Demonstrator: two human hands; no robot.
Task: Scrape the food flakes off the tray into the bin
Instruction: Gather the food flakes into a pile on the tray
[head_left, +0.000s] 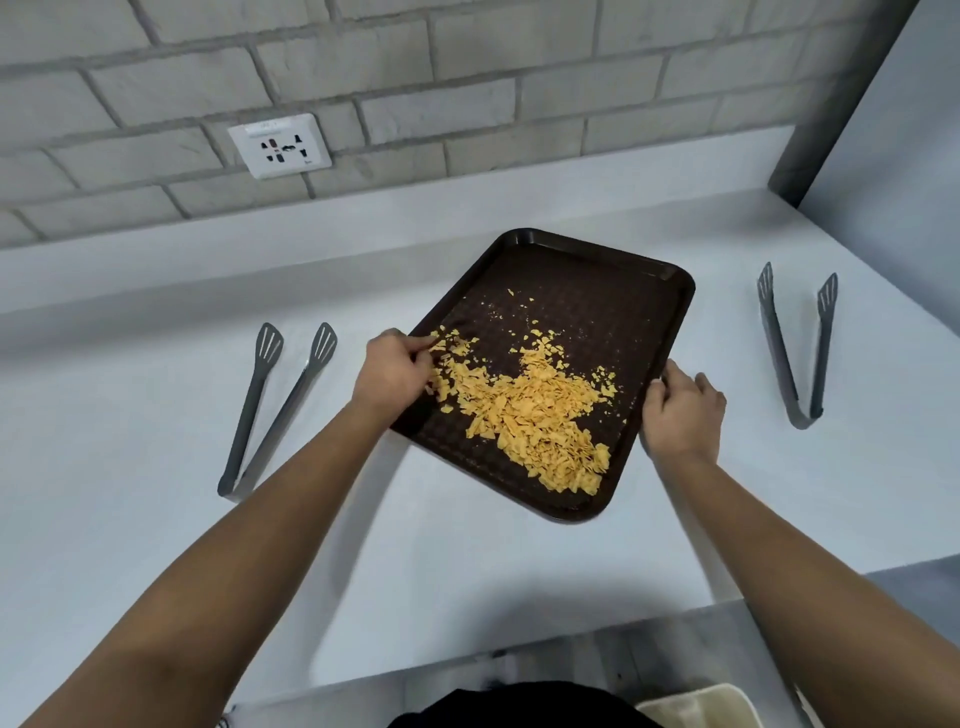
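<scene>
A dark brown tray (597, 291) sits turned at an angle on the white counter, its near left corner slightly raised. Yellow food flakes (530, 410) lie heaped across its near half, with a few scattered crumbs further up. My left hand (392, 371) rests on the tray's left rim, its fingers curled onto the rim among the outer flakes. My right hand (680, 413) grips the right rim with the thumb on top. A pale bin (698, 704) shows only as a corner at the bottom right, below the counter edge.
Grey tongs (275, 405) lie on the counter left of the tray, and a second pair of tongs (797, 343) lies to the right. A wall socket (280, 145) sits on the brick wall behind. The counter's front edge runs across the bottom.
</scene>
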